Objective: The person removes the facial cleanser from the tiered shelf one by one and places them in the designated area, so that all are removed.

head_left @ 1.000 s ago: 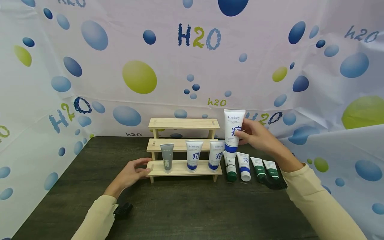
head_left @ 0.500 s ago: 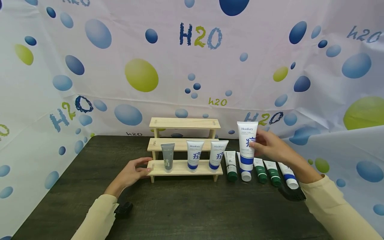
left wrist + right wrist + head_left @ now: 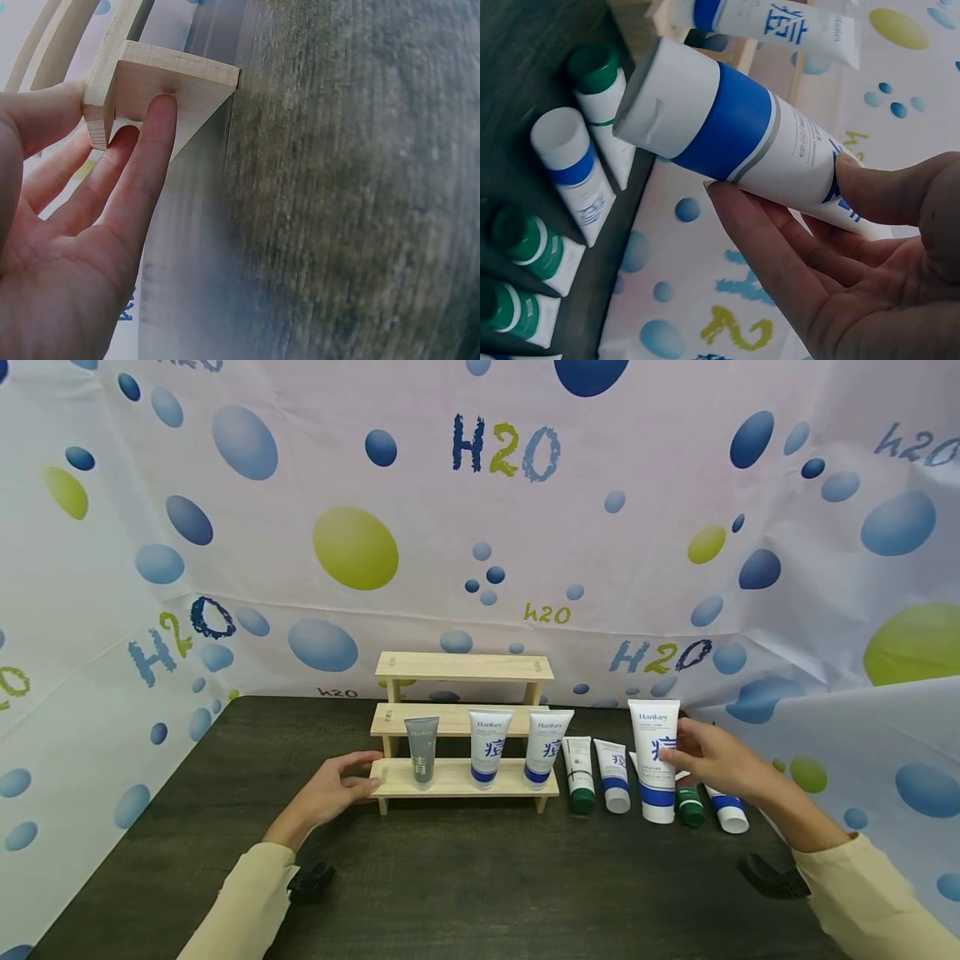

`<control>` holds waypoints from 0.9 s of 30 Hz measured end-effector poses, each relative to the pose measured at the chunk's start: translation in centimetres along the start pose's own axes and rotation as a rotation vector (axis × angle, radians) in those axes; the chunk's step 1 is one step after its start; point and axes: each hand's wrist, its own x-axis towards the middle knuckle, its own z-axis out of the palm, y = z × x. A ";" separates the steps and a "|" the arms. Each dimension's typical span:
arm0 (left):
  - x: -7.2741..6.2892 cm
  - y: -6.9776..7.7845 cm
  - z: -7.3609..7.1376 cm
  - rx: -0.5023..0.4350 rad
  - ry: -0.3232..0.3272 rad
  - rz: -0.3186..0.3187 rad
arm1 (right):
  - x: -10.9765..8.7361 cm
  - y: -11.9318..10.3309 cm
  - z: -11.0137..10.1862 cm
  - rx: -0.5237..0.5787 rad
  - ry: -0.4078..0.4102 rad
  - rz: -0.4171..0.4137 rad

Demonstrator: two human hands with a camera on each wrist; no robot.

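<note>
My right hand (image 3: 708, 756) holds a white and blue tube (image 3: 654, 760) upright, cap down, thumb across its front. In the right wrist view, the tube's white cap (image 3: 667, 97) and blue band stand out past the fingertips. At the left end of a three-step wooden rack (image 3: 465, 789), my left hand (image 3: 337, 792) grips the lowest step. The left wrist view shows the thumb on one side of the board (image 3: 101, 97) and the fingers on the other. On that step stand a grey tube (image 3: 422, 750) and two white-and-blue tubes, one in the middle (image 3: 490, 747) and one at the right end (image 3: 547, 747).
Right of the rack, several tubes lie in a row on the dark table (image 3: 465, 885): a green-capped one (image 3: 579, 774), a white-capped one (image 3: 615, 775), another green-capped one (image 3: 690, 802) and a blue-banded one (image 3: 727, 810). Behind hangs a patterned cloth (image 3: 450, 527).
My right hand has carried the white and blue tube rightward and down, from beside the rack to over the row of lying tubes. The left hand has kept its place on the rack.
</note>
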 end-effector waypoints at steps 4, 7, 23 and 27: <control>0.0 0.0 0.0 0.013 0.007 -0.011 | -0.7 1.0 0.0 0.005 -0.018 0.041; 0.1 0.0 0.0 0.016 0.009 -0.013 | -1.2 1.6 -0.1 0.007 -0.035 0.059; 0.1 0.1 -0.1 -0.007 -0.009 0.016 | -3.8 6.1 -1.0 0.036 -0.130 0.167; -0.1 0.3 -0.1 -0.014 -0.020 0.029 | -4.8 7.6 -1.0 0.122 -0.165 0.186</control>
